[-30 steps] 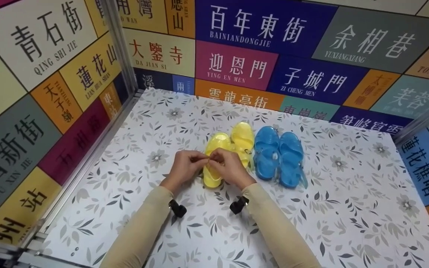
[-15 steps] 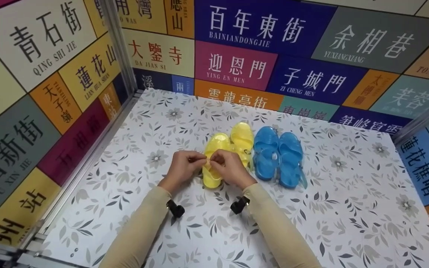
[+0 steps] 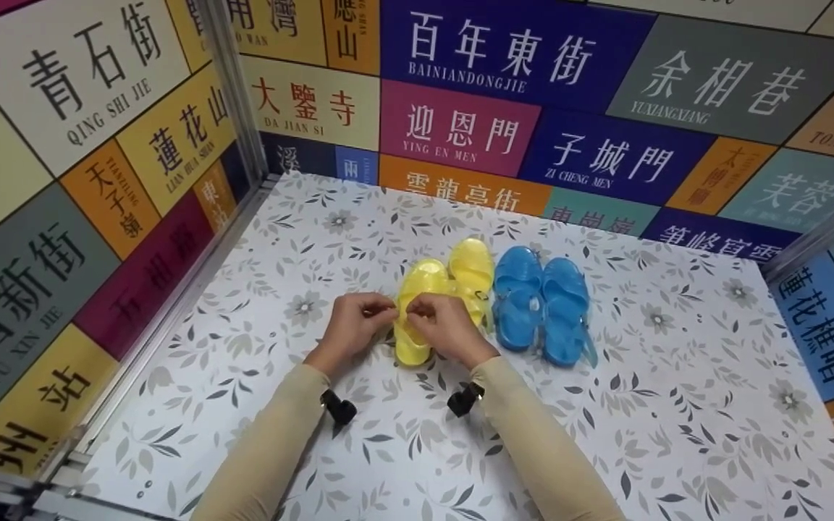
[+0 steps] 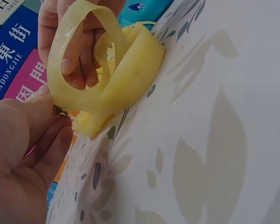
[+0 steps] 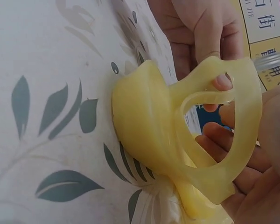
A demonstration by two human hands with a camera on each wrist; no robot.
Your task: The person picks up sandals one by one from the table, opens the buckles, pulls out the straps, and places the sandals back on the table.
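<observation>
Both hands are at the nearer yellow sandal [image 3: 413, 349], which lies on the patterned surface. My left hand [image 3: 353, 324] is at its left side. In the left wrist view, the thumb and fingers of that left hand [image 4: 23, 149] pinch the yellow strap [image 4: 56, 56] beside a small metal buckle [image 4: 59, 110]. My right hand [image 3: 449, 329] is over the sandal's right side, fingertips bent in toward the strap. In the right wrist view, its curled fingers [image 5: 217, 135] show behind the strap loop; whether they grip it is hidden. The fingertips of the two hands are slightly apart.
A second yellow sandal [image 3: 472, 264] lies just right of the first. Farther right, two blue sandals [image 3: 518, 318] lie side by side. The white leaf-patterned surface [image 3: 677, 405] is bounded by sign-printed walls [image 3: 460, 130] at the back and sides.
My left hand has drawn slightly left, widening the gap between the two hands' fingertips. My right hand and the sandals stay nearly in place.
</observation>
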